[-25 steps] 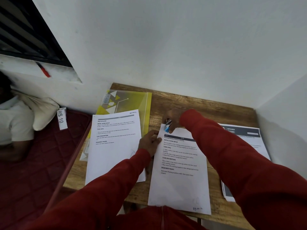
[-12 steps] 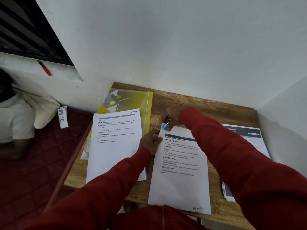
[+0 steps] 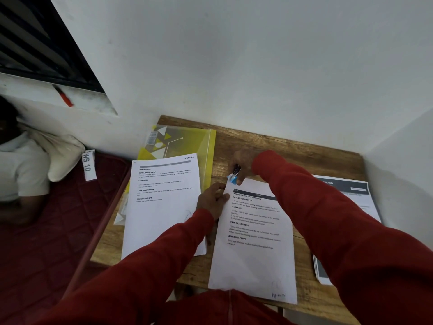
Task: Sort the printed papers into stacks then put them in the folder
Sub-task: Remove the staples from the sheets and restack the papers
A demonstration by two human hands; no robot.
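Note:
Three paper stacks lie on the wooden table [image 3: 293, 146]. The middle stack [image 3: 253, 259] is a white printed sheet; my left hand [image 3: 212, 199] pinches its upper left edge. My right hand [image 3: 241, 163] grips a small blue and dark stapler [image 3: 234, 177] at that stack's top left corner. The left stack [image 3: 161, 207] lies partly over a yellow translucent folder [image 3: 201, 141] at the table's back left. The right stack [image 3: 351, 195] has a dark header and is mostly hidden by my right sleeve.
White walls close off the table at the back and the right. Left of the table is a dark red mattress [image 3: 46, 242] with a person lying on it and a "WS 10" label [image 3: 87, 165]. A red pen [image 3: 63, 96] lies on the window sill.
My right hand with the stapler stays at the top left corner of the middle stack. Both hands and the papers have barely shifted.

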